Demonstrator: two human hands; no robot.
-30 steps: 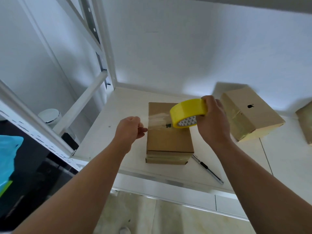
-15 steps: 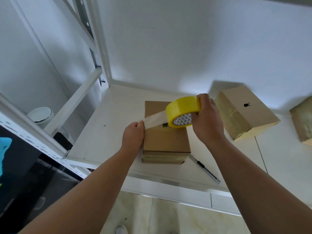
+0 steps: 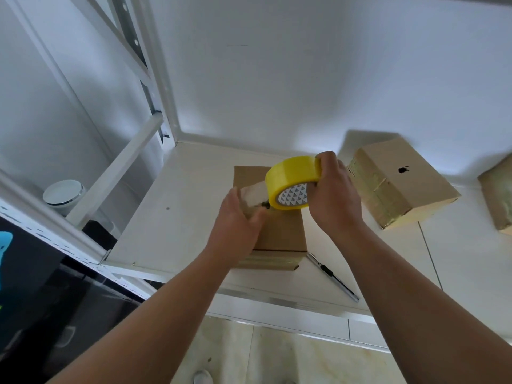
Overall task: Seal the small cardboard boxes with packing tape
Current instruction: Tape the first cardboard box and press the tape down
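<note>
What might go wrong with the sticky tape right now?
The strip of tape stretches in the air between the yellow tape roll and the left hand; it may twist or wrinkle before touching the cardboard box. The right hand pulling the roll hard might drag the box crooked. The utility knife lies near the front edge of the shelf, by the right arm, and may get knocked off.

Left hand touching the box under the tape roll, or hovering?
Touching. Head view: left hand lies over the left edge of the cardboard box, thumb flat on its top face, no gap showing.
</note>
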